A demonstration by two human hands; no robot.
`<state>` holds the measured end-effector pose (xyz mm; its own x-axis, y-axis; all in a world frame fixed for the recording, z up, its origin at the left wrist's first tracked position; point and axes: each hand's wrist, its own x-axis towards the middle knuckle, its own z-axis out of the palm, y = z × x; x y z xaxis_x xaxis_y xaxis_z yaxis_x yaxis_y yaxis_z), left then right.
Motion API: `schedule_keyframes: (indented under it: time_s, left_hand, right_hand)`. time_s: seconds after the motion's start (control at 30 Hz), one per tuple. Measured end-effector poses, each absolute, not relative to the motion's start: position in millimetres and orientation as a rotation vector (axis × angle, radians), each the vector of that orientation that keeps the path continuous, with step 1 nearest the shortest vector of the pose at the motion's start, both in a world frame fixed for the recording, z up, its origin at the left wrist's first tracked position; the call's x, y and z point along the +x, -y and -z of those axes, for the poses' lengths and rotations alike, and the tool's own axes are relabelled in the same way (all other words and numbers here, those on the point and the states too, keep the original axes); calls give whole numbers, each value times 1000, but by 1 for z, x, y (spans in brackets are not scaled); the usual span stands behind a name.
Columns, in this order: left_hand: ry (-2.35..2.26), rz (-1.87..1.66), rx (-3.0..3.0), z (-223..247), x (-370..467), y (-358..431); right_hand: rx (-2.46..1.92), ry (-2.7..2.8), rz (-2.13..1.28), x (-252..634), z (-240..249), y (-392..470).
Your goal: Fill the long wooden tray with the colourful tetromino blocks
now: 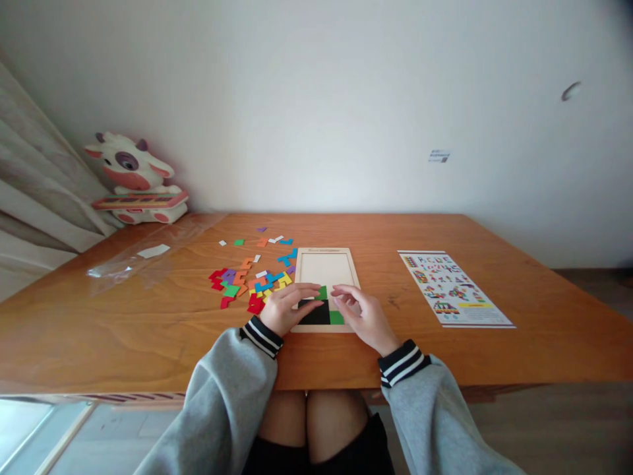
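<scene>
A pale wooden puzzle tray [324, 267] lies on the table in front of me, its near end filled with black pieces [316, 313] and green pieces [337, 317]. Over the tray's left side, my left hand [289, 308] is open, thumb and fingers apart above the black area. My right hand [366, 318] reaches in over the right edge, also open, its bent fingertips close to the green and black pieces. I make out nothing held in either hand. Part of the tray's lower half is hidden by my fingers.
Left of the tray lies a loose pile of coloured puzzle pieces [240, 278]. A printed sheet [452, 287] is on the right. At the back left stands a cow-shaped toy keyboard [138, 181], with a clear plastic bag [123, 264] in front. The wooden table [148, 343] meets the wall behind.
</scene>
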<state>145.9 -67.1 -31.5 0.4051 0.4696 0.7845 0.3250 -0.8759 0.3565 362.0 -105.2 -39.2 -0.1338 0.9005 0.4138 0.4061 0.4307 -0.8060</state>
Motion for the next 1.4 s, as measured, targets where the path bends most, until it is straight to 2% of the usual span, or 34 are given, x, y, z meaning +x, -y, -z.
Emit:
schedule_keyframes:
  time_s: [0.23,0.43,0.63,1.03,1.4]
  left_hand:
    - [-577,-1380,2520,35,156,58]
    - [-990,-1314,2620,43,118,47]
    - [-1045,-1100,2602,44,98,44]
    - [-1065,-1161,2554,44,105,48]
    - [-1035,-1151,2552,47,105,48]
  right_hand:
    - [-1185,1601,-707,359,39,88]
    - [-1269,1636,-549,369,47,87]
    - [-1303,1788,-454,375,55,84]
    - [-1389,1966,-292,371,52,90]
    - [-1425,1967,-281,371,53,89]
